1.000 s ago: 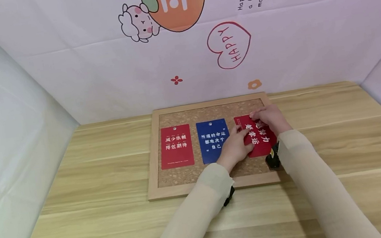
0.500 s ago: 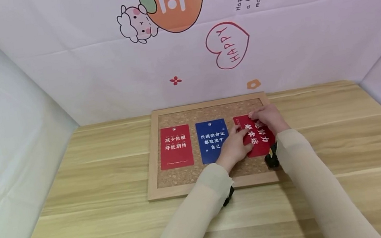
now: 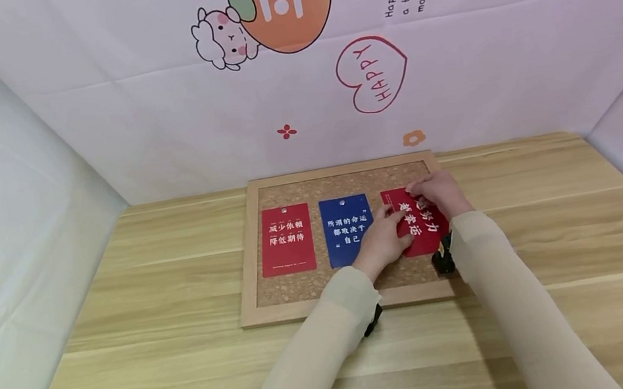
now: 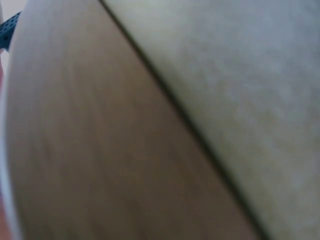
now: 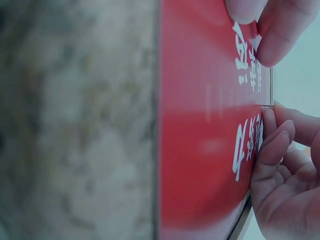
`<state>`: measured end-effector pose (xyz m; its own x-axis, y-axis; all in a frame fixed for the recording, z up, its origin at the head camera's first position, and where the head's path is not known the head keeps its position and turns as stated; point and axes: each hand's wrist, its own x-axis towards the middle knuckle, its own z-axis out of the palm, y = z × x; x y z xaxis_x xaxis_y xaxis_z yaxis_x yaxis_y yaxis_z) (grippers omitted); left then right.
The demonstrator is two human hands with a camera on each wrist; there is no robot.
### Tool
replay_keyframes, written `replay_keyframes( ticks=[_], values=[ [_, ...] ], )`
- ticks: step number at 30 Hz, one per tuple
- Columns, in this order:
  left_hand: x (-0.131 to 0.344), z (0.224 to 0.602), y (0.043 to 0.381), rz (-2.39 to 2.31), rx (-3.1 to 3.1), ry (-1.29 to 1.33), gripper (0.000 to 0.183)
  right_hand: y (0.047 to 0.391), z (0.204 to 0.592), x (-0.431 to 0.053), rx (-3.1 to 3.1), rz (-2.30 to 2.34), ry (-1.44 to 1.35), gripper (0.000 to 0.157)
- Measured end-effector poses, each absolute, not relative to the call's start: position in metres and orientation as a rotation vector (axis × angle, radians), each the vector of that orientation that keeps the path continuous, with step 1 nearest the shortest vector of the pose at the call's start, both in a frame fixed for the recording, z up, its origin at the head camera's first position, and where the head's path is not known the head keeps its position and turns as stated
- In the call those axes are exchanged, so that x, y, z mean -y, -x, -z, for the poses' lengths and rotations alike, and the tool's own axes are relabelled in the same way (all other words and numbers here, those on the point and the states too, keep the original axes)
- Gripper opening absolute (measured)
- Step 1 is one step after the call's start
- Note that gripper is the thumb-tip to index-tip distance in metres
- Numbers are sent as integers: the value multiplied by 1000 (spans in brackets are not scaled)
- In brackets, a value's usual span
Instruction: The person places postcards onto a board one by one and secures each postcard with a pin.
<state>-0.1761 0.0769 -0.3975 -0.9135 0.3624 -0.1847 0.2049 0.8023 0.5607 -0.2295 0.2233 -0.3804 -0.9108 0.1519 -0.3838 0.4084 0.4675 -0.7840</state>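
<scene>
On a cork board with a wooden frame (image 3: pixel 298 311), my two hands are at the rightmost red card (image 3: pixel 425 243), which bears white characters. My left hand (image 3: pixel 379 243) rests its fingertips on the card's left part. My right hand (image 3: pixel 444 193) reaches over the upper right of the card, fingertips at its top edge. In the right wrist view a thin dark pin (image 5: pixel 267 105) shows at the right hand's pinched fingertips, its head hidden by them. Left fingers (image 5: pixel 285 30) lie on the same card there.
A blue card (image 3: pixel 342 253) and another red card (image 3: pixel 287 254) lie to the left, each with a silvery round pin head at its top. The board lies on a wood-grain table (image 3: pixel 161 362), its far edge near a printed white cloth (image 3: pixel 170 128).
</scene>
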Motion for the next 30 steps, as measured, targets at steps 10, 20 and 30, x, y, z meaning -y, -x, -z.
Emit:
replay_keyframes(
  ticks=[10,20,30],
  values=[
    [-77,396,176,-793,-2702,-431,54,232,382,-224,-2471,1426,-484,33],
    [-77,396,175,-800,-2698,-426,54,231,382,-225,-2476,1410,-483,34],
    [-77,396,175,-808,-2694,-428,54,232,381,-225,-2466,1416,-489,34]
  ],
)
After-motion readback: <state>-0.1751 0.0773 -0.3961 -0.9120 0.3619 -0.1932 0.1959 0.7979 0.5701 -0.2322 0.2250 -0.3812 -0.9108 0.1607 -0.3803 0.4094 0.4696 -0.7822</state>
